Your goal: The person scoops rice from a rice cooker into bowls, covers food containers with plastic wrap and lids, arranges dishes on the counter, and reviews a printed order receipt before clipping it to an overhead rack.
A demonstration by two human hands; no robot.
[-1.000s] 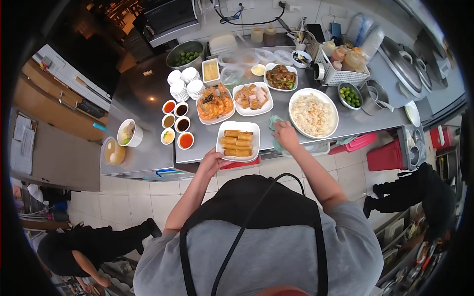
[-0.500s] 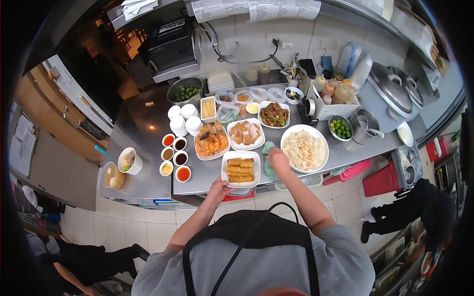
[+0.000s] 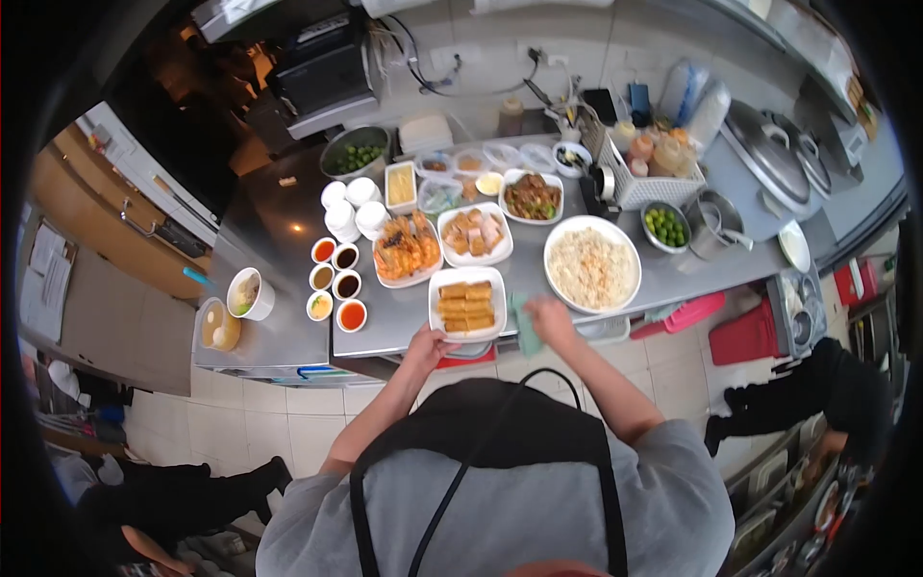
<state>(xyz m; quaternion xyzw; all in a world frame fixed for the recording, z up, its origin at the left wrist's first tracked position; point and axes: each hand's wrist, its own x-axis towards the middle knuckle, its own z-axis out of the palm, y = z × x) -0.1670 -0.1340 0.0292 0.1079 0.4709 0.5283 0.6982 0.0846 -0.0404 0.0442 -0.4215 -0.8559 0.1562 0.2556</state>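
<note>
Head view: fried spring rolls (image 3: pixel 465 306) on a white plate (image 3: pixel 467 273) at the near edge of the counter (image 3: pixel 394 313), with left hand (image 3: pixel 427 350) clamped on the plate's near-left rim. Just right, green cloth (image 3: pixel 525 335) at the same edge, right hand (image 3: pixel 551 321) beside or on it; cannot tell through the blur whether clamped. Beyond, prawns (image 3: pixel 408 248) and meat pieces (image 3: pixel 473 234); to right, platter (image 3: pixel 551 267) of rice (image 3: pixel 591 264); to left, six sauce cups (image 3: pixel 347 284).

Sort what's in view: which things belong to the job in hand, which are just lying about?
Likely the job:
white plate with fried rolls, left hand on its rim
green cloth by the right hand; grip too blurred to tell

Probably just lying about:
pot lids
white basket
black printer-like machine
</note>
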